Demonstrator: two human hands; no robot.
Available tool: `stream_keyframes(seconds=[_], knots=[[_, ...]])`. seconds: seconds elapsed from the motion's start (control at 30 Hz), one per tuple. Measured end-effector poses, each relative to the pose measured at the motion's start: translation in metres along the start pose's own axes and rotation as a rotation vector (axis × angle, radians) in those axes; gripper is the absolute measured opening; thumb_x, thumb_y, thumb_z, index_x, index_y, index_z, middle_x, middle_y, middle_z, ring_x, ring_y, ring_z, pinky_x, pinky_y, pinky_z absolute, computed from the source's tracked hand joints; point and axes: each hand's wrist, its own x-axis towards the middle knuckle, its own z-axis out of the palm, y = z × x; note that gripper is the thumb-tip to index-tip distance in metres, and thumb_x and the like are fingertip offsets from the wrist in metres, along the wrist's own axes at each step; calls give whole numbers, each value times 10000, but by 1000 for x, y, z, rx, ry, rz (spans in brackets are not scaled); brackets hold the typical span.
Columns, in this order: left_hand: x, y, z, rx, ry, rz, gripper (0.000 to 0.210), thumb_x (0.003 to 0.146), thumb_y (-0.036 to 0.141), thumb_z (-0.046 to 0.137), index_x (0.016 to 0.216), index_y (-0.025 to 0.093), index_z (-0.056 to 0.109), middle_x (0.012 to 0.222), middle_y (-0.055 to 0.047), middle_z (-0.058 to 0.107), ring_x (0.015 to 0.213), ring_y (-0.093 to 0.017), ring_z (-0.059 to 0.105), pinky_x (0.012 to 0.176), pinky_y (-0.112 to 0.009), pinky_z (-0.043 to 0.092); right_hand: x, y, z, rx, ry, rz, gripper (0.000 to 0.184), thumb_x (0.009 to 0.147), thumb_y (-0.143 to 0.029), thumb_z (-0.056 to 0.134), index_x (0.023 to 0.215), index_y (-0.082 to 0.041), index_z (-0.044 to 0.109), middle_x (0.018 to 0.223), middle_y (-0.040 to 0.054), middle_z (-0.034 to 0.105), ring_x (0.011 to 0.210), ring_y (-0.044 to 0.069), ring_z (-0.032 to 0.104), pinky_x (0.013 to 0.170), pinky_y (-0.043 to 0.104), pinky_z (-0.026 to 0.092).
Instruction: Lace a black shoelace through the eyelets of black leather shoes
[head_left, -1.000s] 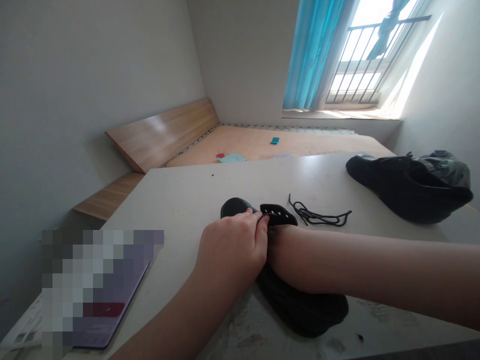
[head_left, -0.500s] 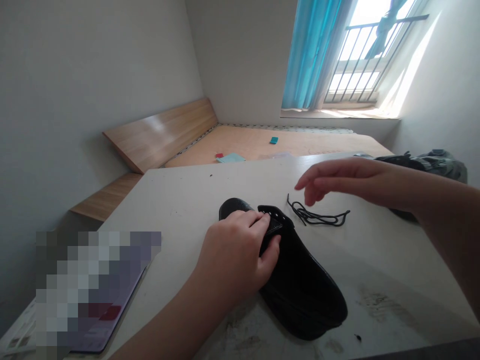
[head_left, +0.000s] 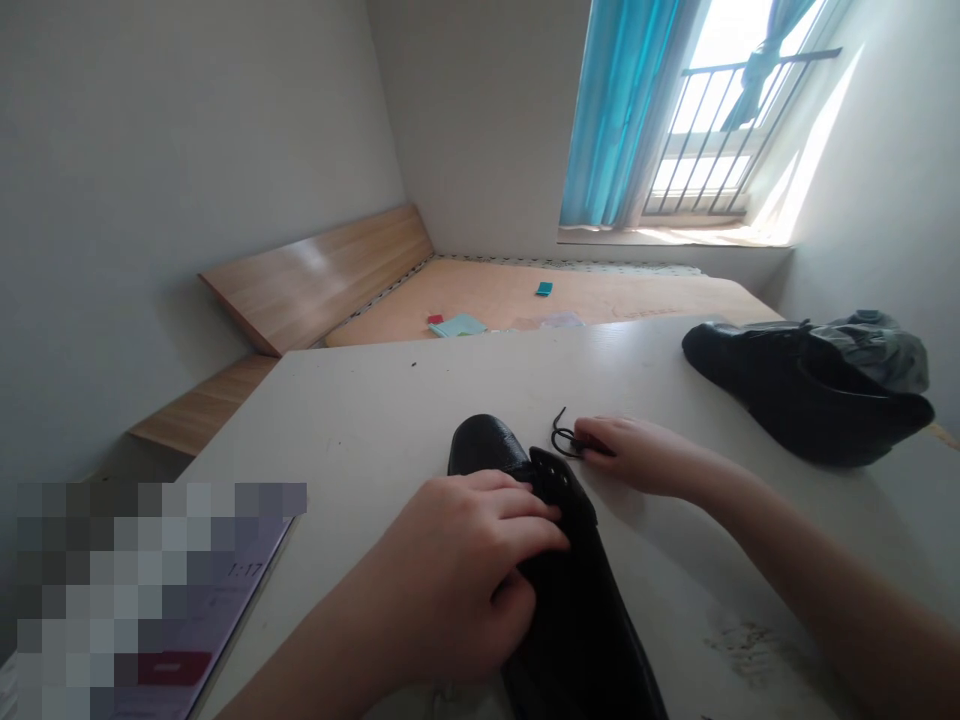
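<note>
A black shoe (head_left: 487, 447) lies on the white table, toe pointing away from me, its open eyelet flap showing holes with no lace through them. My left hand (head_left: 480, 560) rests over the shoe's upper, fingers bent across the tongue and flap; its grip is partly hidden. To the right of the toe, my right hand (head_left: 630, 452) is closed on a black shoelace (head_left: 564, 440), whose loop and loose end stick out past the fingers. The rest of the lace is hidden in that hand.
A second black shoe (head_left: 810, 400) stands at the right, grey crumpled material (head_left: 877, 345) by its opening. On the left lies a purple-edged screen (head_left: 247, 590), partly blurred out. Beyond the white table (head_left: 360, 400) is a bed (head_left: 480, 290) with small items.
My right hand has come down from above the table and closed on the shoelace. The shoe sits lower in view, and the second shoe is now uncovered by my arm.
</note>
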Motion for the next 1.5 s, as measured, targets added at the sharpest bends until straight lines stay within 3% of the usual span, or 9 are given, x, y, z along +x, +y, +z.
stream_keyframes(seconds=[0.27, 0.57, 0.77, 0.9, 1.0, 1.1, 1.2, 1.37, 1.5], knots=[[-2, -3, 0, -62, 126, 230, 202, 791, 201, 559, 922, 195, 712, 849, -17, 772, 785, -188, 709, 761, -279, 564, 2, -11, 5, 755, -69, -27, 199, 869, -370, 408, 907, -184, 467, 725, 5, 512, 638, 140, 559, 601, 259, 395], [-3, 6, 24, 298, 209, 358, 221, 933, 230, 463, 833, 154, 644, 816, -80, 732, 815, -219, 703, 666, -291, 547, 0, -22, 9, 1238, -224, -4, 286, 877, -428, 413, 993, -177, 487, 699, -35, 386, 436, 36, 210, 412, 203, 113], [0, 7, 18, -206, 315, 436, 226, 991, 224, 445, 882, 178, 636, 894, -12, 753, 768, -118, 698, 679, -217, 505, -8, -32, 11, 1215, -73, -73, 437, 867, -618, 538, 891, -182, 536, 624, -49, 347, 497, 60, 216, 431, 190, 124], [3, 0, 13, -496, 596, -13, 233, 962, 161, 454, 1035, 248, 658, 957, 6, 743, 899, -135, 678, 821, -245, 505, -20, -44, 8, 1108, 35, -100, 426, 877, -562, 591, 739, -161, 553, 605, -41, 358, 524, 63, 279, 448, 188, 180], [7, -11, 11, -499, 554, -279, 367, 951, 259, 523, 1315, 282, 563, 1223, -20, 681, 1107, -183, 611, 969, -316, 444, -28, -64, -1, 960, 23, -174, 462, 906, -581, 522, 715, -162, 560, 605, -30, 402, 539, 76, 332, 452, 194, 240], [11, -19, 10, -514, 436, -262, 227, 924, 324, 568, 1066, 243, 725, 991, -25, 731, 955, -201, 632, 904, -328, 445, -31, -85, -11, 807, 14, -280, 445, 884, -544, 572, 668, -155, 552, 599, -27, 423, 560, 81, 358, 479, 201, 293], [14, -20, 6, -671, 480, -325, 223, 896, 323, 608, 749, 212, 732, 627, 17, 621, 671, -144, 570, 699, -268, 439, -29, -91, -23, 745, -14, -268, 401, 839, -475, 660, 630, -148, 562, 561, -32, 420, 535, 74, 350, 467, 202, 269], [16, -33, -15, -1608, 919, -441, 360, 957, 217, 448, 618, 187, 565, 670, 28, 586, 734, -124, 621, 760, -273, 502, -17, -56, -37, 1202, -219, -168, 474, 774, -513, 725, 584, -162, 468, 581, -35, 365, 514, 70, 337, 443, 197, 256], [8, -62, -41, -1747, 1290, -536, 282, 945, 186, 434, 677, 190, 523, 907, -22, 705, 929, -169, 687, 790, -306, 536, -2, -14, -45, 1495, -128, -62, 640, 701, -580, 761, 553, -183, 280, 641, -34, 334, 534, 74, 371, 474, 203, 371]])
